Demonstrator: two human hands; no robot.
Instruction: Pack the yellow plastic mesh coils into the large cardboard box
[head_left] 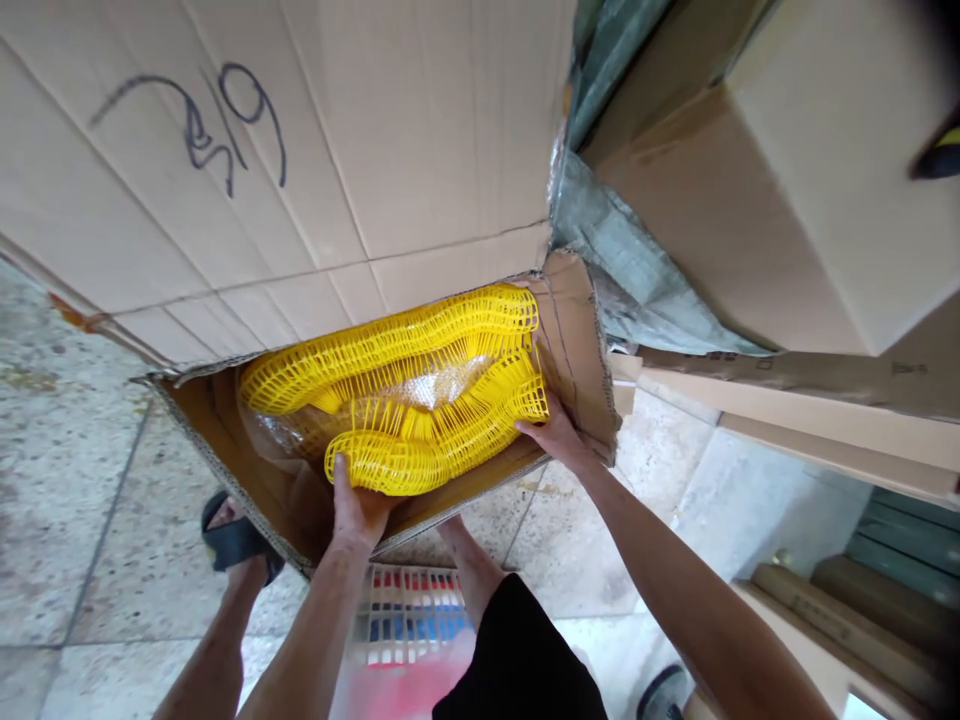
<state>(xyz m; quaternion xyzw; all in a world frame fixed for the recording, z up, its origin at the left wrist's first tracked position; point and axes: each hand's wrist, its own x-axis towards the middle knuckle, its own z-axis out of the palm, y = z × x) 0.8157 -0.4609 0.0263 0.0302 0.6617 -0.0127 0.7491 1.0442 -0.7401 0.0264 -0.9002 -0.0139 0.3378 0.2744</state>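
An open cardboard box (pixel 577 350) lies on its side on the floor and holds stacks of yellow plastic grid pieces (pixel 420 350) and a clear plastic bag. My left hand (pixel 356 505) grips the left end of the nearest yellow stack (pixel 405 460) at the box's lower edge. My right hand (pixel 551 430) holds the right end of that same stack, fingers against it, by the torn right flap.
A big cardboard panel (pixel 300 150) with "6" scrawled on it rises behind. More cartons (pixel 810 180) and grey plastic wrap (pixel 630 260) stand right. A speckled stone floor (pixel 67 480), my sandalled foot (pixel 236 540) and a red-and-white crate (pixel 409 620) lie below.
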